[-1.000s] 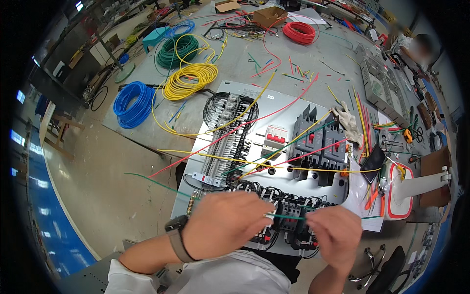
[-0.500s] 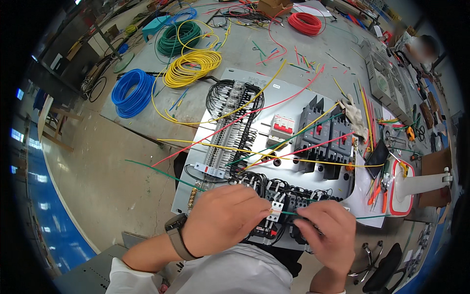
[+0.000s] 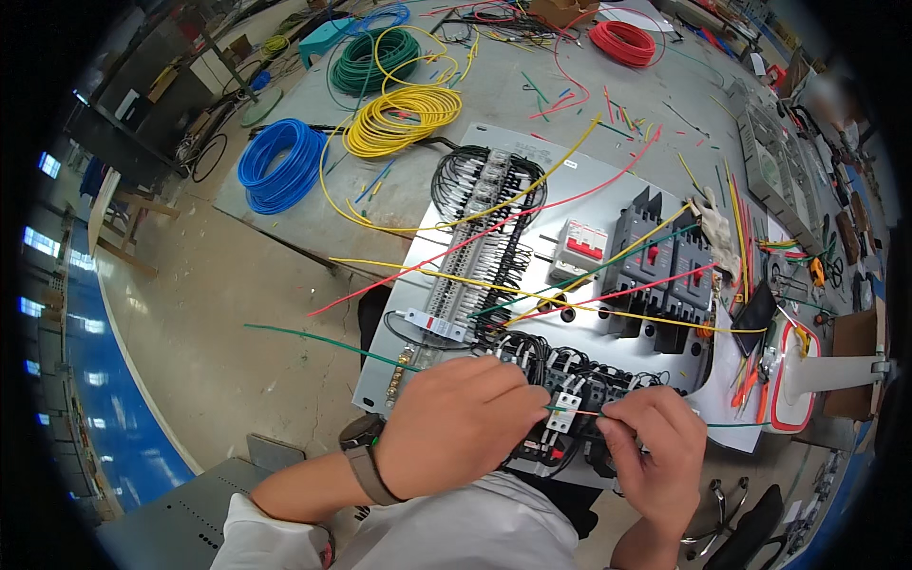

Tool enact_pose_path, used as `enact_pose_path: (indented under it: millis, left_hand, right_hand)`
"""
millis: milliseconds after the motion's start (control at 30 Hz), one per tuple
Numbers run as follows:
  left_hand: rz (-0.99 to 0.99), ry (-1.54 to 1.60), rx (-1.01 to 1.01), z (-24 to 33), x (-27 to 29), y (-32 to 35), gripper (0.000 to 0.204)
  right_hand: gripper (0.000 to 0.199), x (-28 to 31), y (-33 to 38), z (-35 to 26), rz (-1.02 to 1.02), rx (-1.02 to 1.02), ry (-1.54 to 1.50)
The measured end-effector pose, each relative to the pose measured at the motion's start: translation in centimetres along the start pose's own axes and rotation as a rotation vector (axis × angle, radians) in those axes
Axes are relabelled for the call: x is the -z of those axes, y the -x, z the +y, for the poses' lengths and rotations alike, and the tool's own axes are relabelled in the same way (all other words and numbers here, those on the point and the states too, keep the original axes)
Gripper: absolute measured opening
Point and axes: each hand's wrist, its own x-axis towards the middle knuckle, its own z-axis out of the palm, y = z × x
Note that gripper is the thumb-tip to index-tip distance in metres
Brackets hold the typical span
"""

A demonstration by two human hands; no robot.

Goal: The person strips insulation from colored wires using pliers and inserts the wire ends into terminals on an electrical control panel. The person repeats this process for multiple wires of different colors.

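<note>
My left hand (image 3: 465, 418) and my right hand (image 3: 660, 446) are closed in pinches above the near edge of a metal mounting panel (image 3: 594, 185). Between them a thin green wire (image 3: 328, 336) is held level; its left tail sticks out past my left wrist, and another green length leaves my right hand. The short span between my fingertips is green beside the left and pale reddish, like bare conductor, beside the right. Right behind this span is a white terminal module (image 3: 564, 412). Both hands partly hide the black-wired components below them.
The panel bears a terminal strip (image 3: 458, 271), a small red-switched breaker (image 3: 581, 247) and large dark breakers (image 3: 638, 256). Loose yellow and red wires cross it. Blue (image 3: 255, 169), yellow (image 3: 437, 123), green (image 3: 353, 66) and red (image 3: 622, 43) coils lie beyond. A red-edged white stand (image 3: 793, 380) is at right.
The pale reddish stretch of wire was beside my left fingers and now shows beside my right, with green at the left. Both hands stay closed; the whole view has shifted slightly.
</note>
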Motion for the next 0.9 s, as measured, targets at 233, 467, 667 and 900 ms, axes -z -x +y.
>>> enact_pose_path:
  millis: [233, 467, 667, 900]
  left_hand:
    - [-0.008, -0.059, -0.036, 0.4, -0.6, 0.3, 0.02]
    - [0.016, -0.073, -0.039, 0.0, 0.3, 0.8, 0.021]
    - [-0.056, -0.046, -0.076, 0.2, 0.1, 0.8, 0.018]
    - [-0.051, -0.037, -0.094, 0.5, 0.1, 0.9, 0.02]
  right_hand:
    - [0.013, -0.5, -0.2, -0.9, -0.01, 0.047, -0.017]
    - [0.007, 1.9, 0.3, -1.8, -0.089, -0.007, -0.01]
    - [0.009, 1.9, 1.4, -1.4, -0.043, -0.011, -0.011]
    - [0.015, 0.8, 2.5, 0.3, 0.008, 0.003, -0.036]
